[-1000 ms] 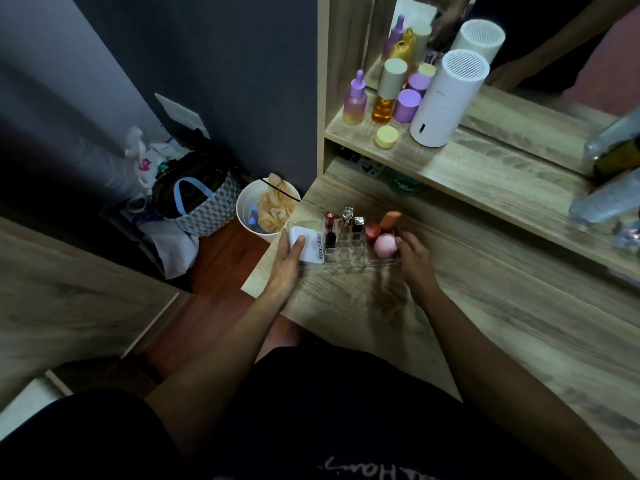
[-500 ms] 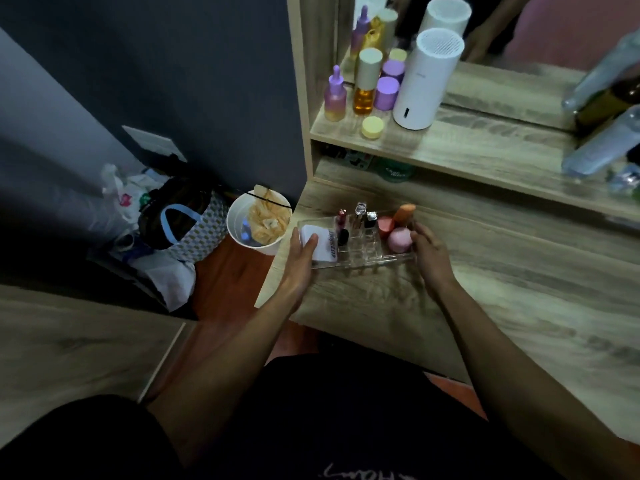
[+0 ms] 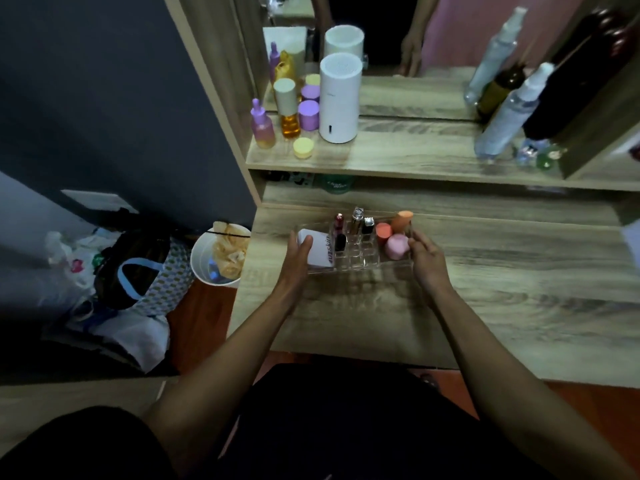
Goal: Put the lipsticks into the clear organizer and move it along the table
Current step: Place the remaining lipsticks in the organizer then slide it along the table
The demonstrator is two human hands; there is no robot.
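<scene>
The clear organizer (image 3: 360, 263) rests on the wooden table (image 3: 485, 292) near its left end. Several lipsticks (image 3: 356, 221) stand upright in its middle slots. A white box (image 3: 320, 251) fills its left section, and pink and orange makeup sponges (image 3: 396, 245) fill its right section. My left hand (image 3: 294, 263) grips the organizer's left end, thumb on the white box. Against the right end my right hand (image 3: 427, 263) presses with curled fingers.
A shelf (image 3: 398, 159) above the table carries purple and amber bottles, a white cylinder (image 3: 339, 98) and spray bottles (image 3: 509, 112), with a mirror behind. Left of the table on the floor stand a white bin (image 3: 220, 258) and bags (image 3: 138, 271).
The organizer, held at both ends, has slid a little to the right along the table, away from its left edge. My view has shifted too.
</scene>
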